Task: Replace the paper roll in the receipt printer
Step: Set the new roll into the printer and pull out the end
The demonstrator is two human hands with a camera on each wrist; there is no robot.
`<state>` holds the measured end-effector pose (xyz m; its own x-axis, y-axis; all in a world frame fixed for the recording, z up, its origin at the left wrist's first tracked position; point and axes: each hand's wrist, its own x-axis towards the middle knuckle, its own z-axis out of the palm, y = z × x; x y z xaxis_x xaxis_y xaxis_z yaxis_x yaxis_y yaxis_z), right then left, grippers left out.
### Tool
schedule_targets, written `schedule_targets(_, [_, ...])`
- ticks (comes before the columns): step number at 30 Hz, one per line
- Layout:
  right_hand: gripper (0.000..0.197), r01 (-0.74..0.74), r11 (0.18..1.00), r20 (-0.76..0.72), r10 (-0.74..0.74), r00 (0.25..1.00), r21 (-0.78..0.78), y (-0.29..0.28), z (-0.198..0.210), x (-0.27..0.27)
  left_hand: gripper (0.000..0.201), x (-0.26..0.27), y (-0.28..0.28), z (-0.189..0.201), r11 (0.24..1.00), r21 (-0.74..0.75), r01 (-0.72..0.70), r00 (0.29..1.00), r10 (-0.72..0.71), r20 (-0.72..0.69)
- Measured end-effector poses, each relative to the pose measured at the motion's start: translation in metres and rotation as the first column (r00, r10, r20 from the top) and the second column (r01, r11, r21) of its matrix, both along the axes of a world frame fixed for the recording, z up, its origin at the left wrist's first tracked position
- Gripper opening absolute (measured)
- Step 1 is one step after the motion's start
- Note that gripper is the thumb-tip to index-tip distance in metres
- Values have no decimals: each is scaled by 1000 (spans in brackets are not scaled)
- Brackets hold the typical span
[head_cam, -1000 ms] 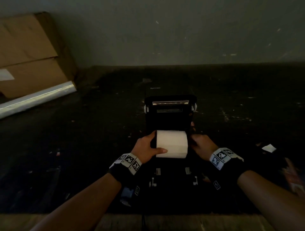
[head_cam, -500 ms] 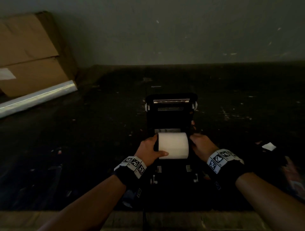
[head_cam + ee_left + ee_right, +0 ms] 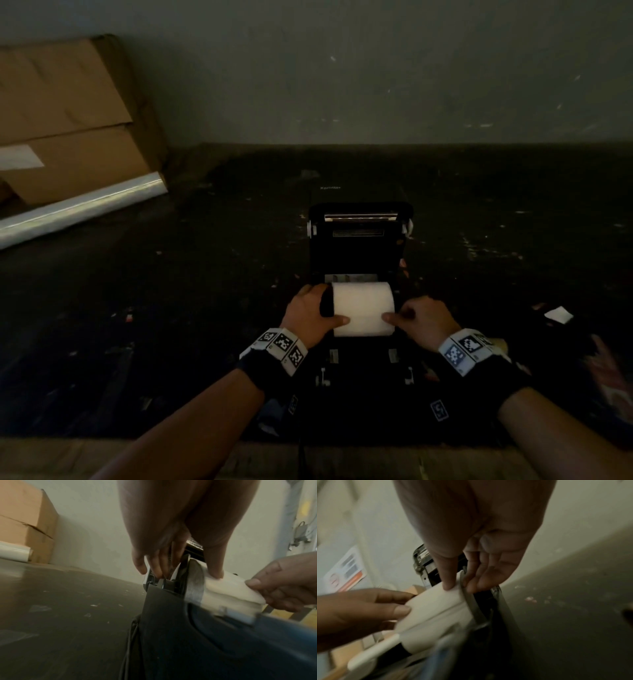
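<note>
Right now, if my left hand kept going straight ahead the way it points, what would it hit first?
Probably the upright open lid of the black receipt printer just beyond the left hand, which grips the white paper roll; depth is unclear.

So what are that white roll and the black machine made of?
The white roll looks like matte paper: its loose outer layer lifts and ripples near the thumbs. The black machine seems to be hard plastic with a dull sheen, and a shiny bar on its open lid looks like metal.
</note>
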<state>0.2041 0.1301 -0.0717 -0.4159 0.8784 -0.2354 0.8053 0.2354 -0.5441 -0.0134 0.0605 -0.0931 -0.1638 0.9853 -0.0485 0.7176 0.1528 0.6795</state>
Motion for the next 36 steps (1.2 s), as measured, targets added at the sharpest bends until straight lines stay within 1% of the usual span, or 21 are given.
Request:
schedule_targets(2, [37,5,1000,-18,-5,1000,-4,-2,-3,3,58,-1,-3,3,998,0,-68,998,68,-6])
schedule_targets(4, [29,0,1000,-21,0,1000,-13,-6,-6,5,46,-2,-8,5,995,-10,-95,995,95,11])
schedule_targets(6, [26,-13,999,-37,11,999,-47,-9,-9,6,38,-3,-12,4,995,-62,-83,996,85,37])
schedule_targets(8, [28,-19,999,-54,17,998,-36,-10,-11,8,35,-2,-15,4,990,-130,-48,997,55,55])
schedule_targets(11, [25,-32,999,-102,30,994,-18,-12,-12,9,33,-1,-16,4,983,-182,10,996,5,85])
schedule_targets(14, [24,-42,999,-135,38,990,-27,-13,-14,10,30,-1,-16,4,982,-187,22,998,-10,69])
schedule_targets(19, [23,-75,997,-70,74,995,-20,-15,-19,11,29,1,-18,5,986,-166,32,999,-27,37])
schedule_targets(23, [22,-90,996,-20,91,996,23,-17,-26,11,28,3,-21,4,986,-162,47,998,-37,60])
schedule_targets(27, [23,-126,992,-9,125,992,-7,-15,-23,13,30,4,-22,-2,981,-189,40,997,-26,78])
schedule_targets(29, [23,-146,989,-15,146,989,-31,-12,-21,13,29,4,-23,-4,978,-202,50,997,-38,64])
schedule_targets(31, [23,-158,986,-22,158,987,-44,-11,-21,13,28,4,-21,-5,970,-235,69,996,-54,68])
schedule_targets(34, [23,-147,989,-16,146,989,-19,-12,-25,11,30,5,-16,-3,942,-320,104,994,-88,65])
schedule_targets(36, [23,-155,988,-8,155,988,-21,-13,-26,10,31,3,-13,-3,930,-350,116,993,-98,68])
